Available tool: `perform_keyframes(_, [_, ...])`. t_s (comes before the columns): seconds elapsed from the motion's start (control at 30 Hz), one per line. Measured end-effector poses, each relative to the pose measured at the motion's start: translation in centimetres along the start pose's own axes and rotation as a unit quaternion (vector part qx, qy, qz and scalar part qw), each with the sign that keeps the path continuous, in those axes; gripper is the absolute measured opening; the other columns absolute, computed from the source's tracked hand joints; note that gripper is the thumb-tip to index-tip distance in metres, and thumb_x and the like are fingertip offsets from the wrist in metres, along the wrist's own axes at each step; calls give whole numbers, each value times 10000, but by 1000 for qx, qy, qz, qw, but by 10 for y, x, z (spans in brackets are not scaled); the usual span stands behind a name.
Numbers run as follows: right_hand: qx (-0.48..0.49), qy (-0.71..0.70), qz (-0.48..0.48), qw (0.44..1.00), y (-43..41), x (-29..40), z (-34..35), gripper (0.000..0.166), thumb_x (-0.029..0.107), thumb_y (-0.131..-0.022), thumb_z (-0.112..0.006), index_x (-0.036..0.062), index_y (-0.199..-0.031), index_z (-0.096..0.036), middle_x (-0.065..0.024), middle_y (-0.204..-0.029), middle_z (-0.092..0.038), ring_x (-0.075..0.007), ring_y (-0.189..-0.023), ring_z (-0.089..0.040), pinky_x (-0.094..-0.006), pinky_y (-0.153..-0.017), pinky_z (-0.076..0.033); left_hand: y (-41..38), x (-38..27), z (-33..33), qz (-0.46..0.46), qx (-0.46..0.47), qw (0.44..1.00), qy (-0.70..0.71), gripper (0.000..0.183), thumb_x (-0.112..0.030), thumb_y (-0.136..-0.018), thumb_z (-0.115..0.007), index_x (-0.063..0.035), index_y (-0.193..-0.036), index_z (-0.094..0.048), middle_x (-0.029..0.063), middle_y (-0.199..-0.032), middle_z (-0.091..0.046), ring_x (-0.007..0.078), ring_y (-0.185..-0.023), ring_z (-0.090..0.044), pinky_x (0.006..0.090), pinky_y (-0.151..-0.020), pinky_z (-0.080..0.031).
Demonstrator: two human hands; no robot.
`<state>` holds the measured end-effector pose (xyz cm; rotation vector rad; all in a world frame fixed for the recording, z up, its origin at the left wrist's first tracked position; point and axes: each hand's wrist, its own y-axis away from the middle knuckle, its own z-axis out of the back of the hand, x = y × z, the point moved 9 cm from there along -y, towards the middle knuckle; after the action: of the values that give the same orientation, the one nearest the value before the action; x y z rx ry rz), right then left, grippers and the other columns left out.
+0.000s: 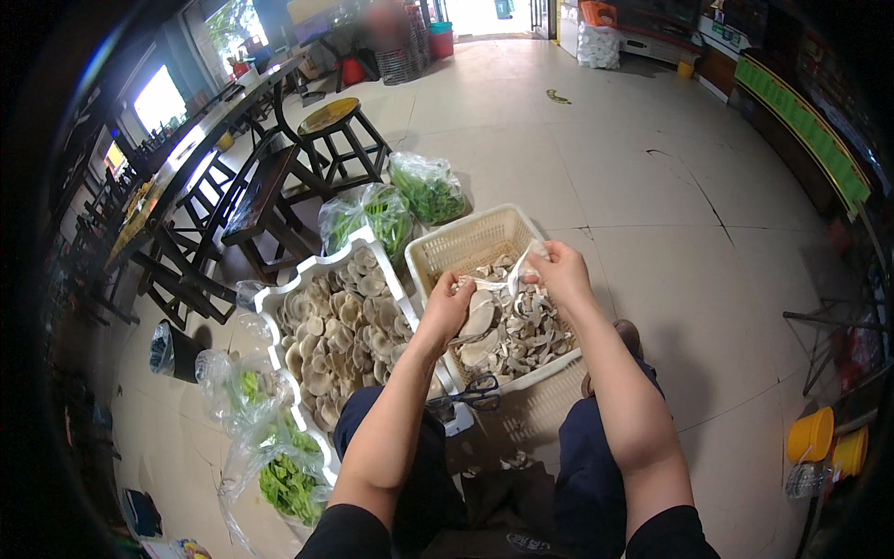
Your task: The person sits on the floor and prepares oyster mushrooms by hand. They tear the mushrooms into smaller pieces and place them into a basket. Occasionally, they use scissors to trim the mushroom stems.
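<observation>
My left hand (pixel 445 309) grips a cluster of grey oyster mushrooms (pixel 479 314) over a cream plastic basket (pixel 447 244). Between the fingertips of my right hand (pixel 564 274) is a pale torn strip of mushroom (pixel 518 274), stretching down towards the cluster; whether it is fully separated I cannot tell. Torn mushroom pieces (pixel 538 328) cover much of the basket's bottom. Left of it stands a white foam box (pixel 279 297) heaped with whole oyster mushrooms (pixel 342 318). Dark-handled scissors (pixel 482 393) rest at the box's near right corner, by my knee.
Bagged green vegetables (pixel 427 189) stand beyond the basket, and leafy greens (pixel 290 482) lie in plastic left of the box. A lined black bin (pixel 174 353), a wooden bench (pixel 262 192) and a round stool (pixel 332 117) are at left. Yellow buckets (pixel 810 434) stand far right.
</observation>
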<state>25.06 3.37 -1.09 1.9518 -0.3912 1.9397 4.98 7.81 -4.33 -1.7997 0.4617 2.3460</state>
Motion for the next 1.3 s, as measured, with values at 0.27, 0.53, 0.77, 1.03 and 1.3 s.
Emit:
perform_keyframes(0.27, [-82,-207,7,975,-7,-6,17,217,3,-886,-543,12,-1103,-546,-64,-979,-607,-116,-792,-599,-250,-663,-537,-10,23,29,24,-69,997,15,290,-269,-955,-525,-41,-1134,-509,0,-689,-511,82,-589,-412,260,-525,-353])
perform_keyframes(0.53, [99,-31,53,993,-9,-4,-10,432,-11,-843,-575,2,-1266,-490,-92,-1092,-601,-146,-889,-604,-258,-780,-495,3,-1,4,2,43,999,-25,401,-337,-998,-444,-23,-1215,-566,22,-932,-623,98,-751,-549,230,-664,-442])
perform_keyframes(0.77, [121,0,66,990,6,11,-27,432,127,-881,-609,3,-1278,-490,-127,-1154,-577,-161,-1034,-553,-299,-860,-468,7,24,-19,150,79,906,388,500,-464,-1004,-349,-43,-1156,-573,57,-973,-638,172,-811,-606,302,-716,-509])
perform_keyframes(1.03, [277,16,-7,961,43,3,-66,517,317,-914,-616,6,-1302,-477,-88,-1130,-581,-151,-993,-558,-275,-858,-452,17,2,-30,102,97,866,480,410,-415,-989,-425,-100,-1233,-522,76,-1160,-590,210,-1020,-601,374,-907,-506])
perform_keyframes(1.3, [247,-168,-37,954,35,18,-60,343,71,-915,-550,-3,-1244,-490,-92,-1062,-610,-156,-982,-588,-311,-829,-509,26,4,-30,137,164,821,530,322,-232,-939,-573,-96,-1227,-525,78,-1132,-610,244,-1064,-576,473,-938,-463])
